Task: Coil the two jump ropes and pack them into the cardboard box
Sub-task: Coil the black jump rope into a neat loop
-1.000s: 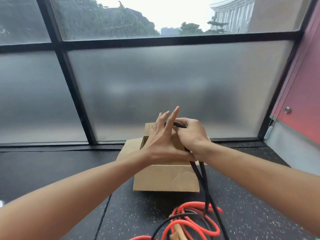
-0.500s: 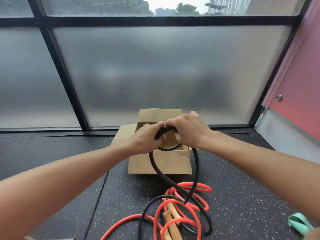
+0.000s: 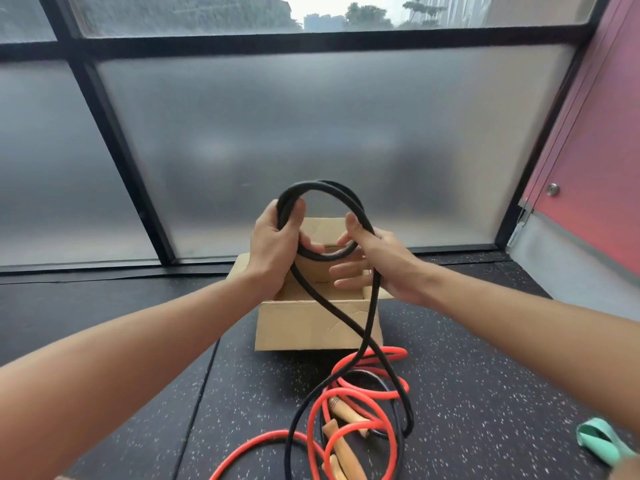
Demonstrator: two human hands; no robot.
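Above the open cardboard box (image 3: 311, 327) my left hand (image 3: 273, 251) grips a coil of the black jump rope (image 3: 325, 192), two loops standing up from the fist. My right hand (image 3: 374, 261) has its fingers spread, and the black rope runs over the thumb and across the palm. Two black strands hang down in front of the box to the floor. There the red jump rope (image 3: 349, 396) lies in loose loops, tangled with the black one, around wooden handles (image 3: 341, 441).
The box stands on a dark speckled rubber floor (image 3: 467, 375) close to a frosted window wall (image 3: 311, 150). A red wall panel (image 3: 595, 168) rises at the right. A mint green band (image 3: 601, 441) lies on the floor under my right forearm.
Both hands have lifted the black rope from box level and drawn apart, forming a larger standing coil. My right hand has opened from a fist; the view has tilted down.
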